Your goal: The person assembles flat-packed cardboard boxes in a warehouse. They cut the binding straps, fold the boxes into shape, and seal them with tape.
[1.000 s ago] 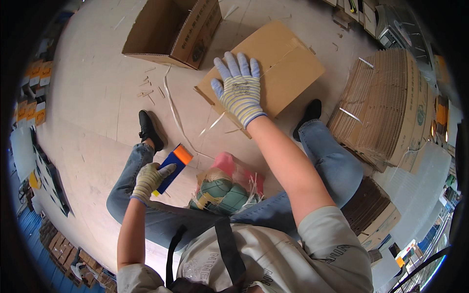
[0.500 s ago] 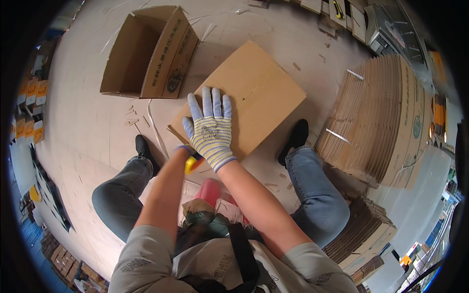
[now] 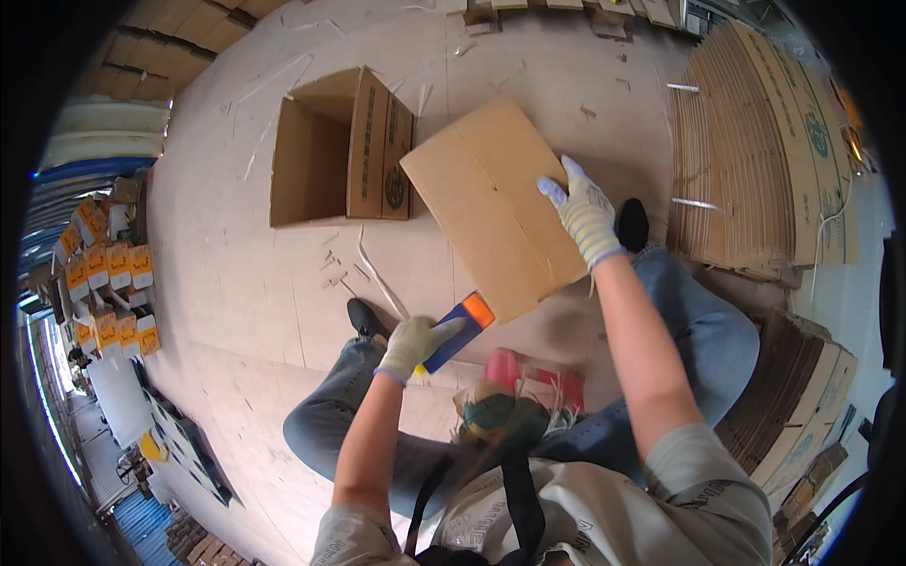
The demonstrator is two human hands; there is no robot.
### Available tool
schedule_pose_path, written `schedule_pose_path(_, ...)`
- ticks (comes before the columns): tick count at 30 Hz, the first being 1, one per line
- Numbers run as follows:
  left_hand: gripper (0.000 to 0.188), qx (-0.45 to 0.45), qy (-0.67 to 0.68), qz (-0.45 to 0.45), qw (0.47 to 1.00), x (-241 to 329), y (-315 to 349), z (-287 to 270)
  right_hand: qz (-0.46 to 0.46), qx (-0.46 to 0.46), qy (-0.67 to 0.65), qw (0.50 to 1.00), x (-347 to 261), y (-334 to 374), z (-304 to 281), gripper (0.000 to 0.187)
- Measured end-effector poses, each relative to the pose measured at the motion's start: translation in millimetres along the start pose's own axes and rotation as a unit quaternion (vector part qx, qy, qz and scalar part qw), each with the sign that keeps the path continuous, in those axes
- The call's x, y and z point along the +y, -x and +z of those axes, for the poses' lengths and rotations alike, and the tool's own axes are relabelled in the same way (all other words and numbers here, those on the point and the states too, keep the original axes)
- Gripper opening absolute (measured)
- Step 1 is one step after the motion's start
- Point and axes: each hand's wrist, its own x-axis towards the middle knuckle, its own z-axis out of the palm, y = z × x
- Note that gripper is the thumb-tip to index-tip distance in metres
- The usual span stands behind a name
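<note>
A closed brown cardboard box (image 3: 491, 193) sits tilted on the floor between my legs, a seam running across its top face. My right hand (image 3: 583, 209), in a striped work glove, grips its right edge, thumb on the top and fingers along the side. Near the box's front left corner, my gloved left hand (image 3: 412, 345) is closed around a blue hand tool (image 3: 457, 332) with an orange end and a bit of yellow below. The tool's exact kind is unclear. Behind the box to the left, an open cardboard box (image 3: 377, 151) lies with its hollow side showing.
Flattened cartons (image 3: 731, 151) stand in a strapped stack at the right, with another stack (image 3: 779, 396) nearer. A pink stool (image 3: 505, 368) is between my legs. Cardboard scraps and a white strip (image 3: 377, 274) lie on the floor. Orange-and-white boxes (image 3: 118, 264) are piled far left.
My right hand has gone from lying flat on the box's top to gripping its right edge. The box has turned. My left hand with the tool has come out from behind my right arm.
</note>
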Motion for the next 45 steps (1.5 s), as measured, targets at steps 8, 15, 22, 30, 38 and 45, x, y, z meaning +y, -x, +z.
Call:
schedule_pose_path(8,0.060,0.125,0.402,0.182,0.889,-12,133,-22,-0.141,-0.130,-0.105,0.976,-60,79,0,0.056)
schedule_pose_path(15,0.065,0.267,0.058,0.223,0.936,7,118,-50,-0.173,-0.234,-0.087,0.953,-101,149,2,0.077)
schedule_pose_path(22,0.057,0.286,0.076,0.242,0.924,37,93,-57,0.041,-0.259,-0.300,0.917,-76,103,51,0.069)
schedule_pose_path(30,0.060,0.132,-0.041,-0.143,0.980,-47,75,-111,-0.131,0.115,0.300,0.938,30,-120,-83,0.055)
schedule_pose_path(38,0.045,0.079,-0.115,-0.066,0.988,-7,-137,-24,-0.052,-0.204,0.282,0.936,11,-111,99,0.033)
schedule_pose_path(45,0.030,0.103,-0.062,-0.101,0.988,17,-201,-6,-0.035,-0.099,0.234,0.966,94,-137,121,0.037)
